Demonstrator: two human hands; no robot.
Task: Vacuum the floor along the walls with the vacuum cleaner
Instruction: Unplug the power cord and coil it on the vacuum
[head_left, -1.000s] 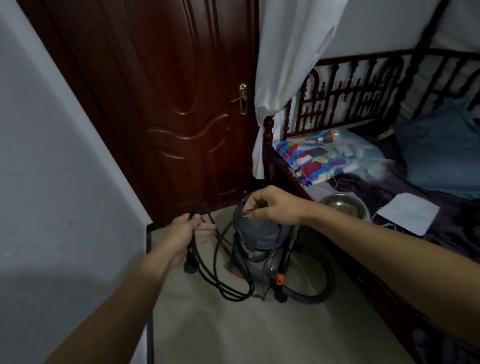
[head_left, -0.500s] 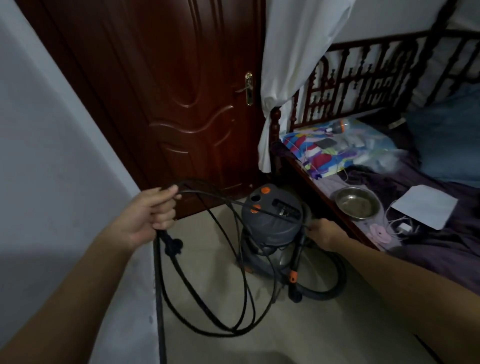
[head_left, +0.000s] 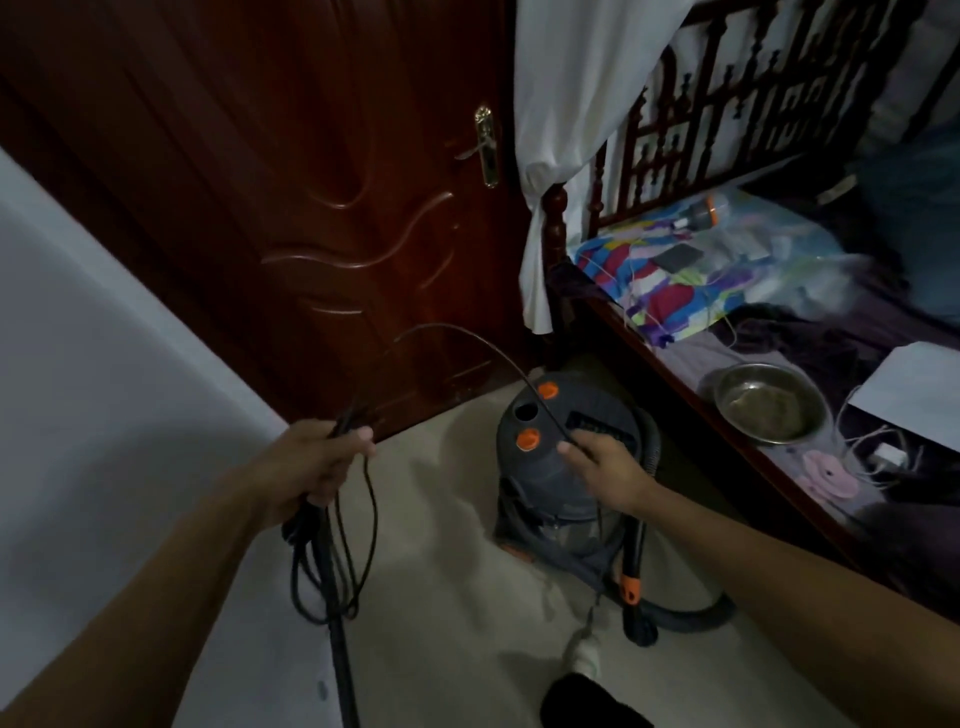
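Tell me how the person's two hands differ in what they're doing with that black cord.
The left hand grips several gathered loops of the power cord in a fist; the right hand seems to pinch a single strand at its fingertips. The left hand is beside the white wall; the right hand hovers over the top of the vacuum cleaner. Both hold the same cord, which arcs between them.

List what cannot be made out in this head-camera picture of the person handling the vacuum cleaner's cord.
1. Head view: whether the right hand pinches the cord or only touches it; motion blur.
2. Head view: the cord's plug end, lost among dark loops below the left hand.
3. Head view: the base of the vacuum cleaner, too dim and blurred to show wheels.
4. Head view: a dark object, cut off by the bottom edge.
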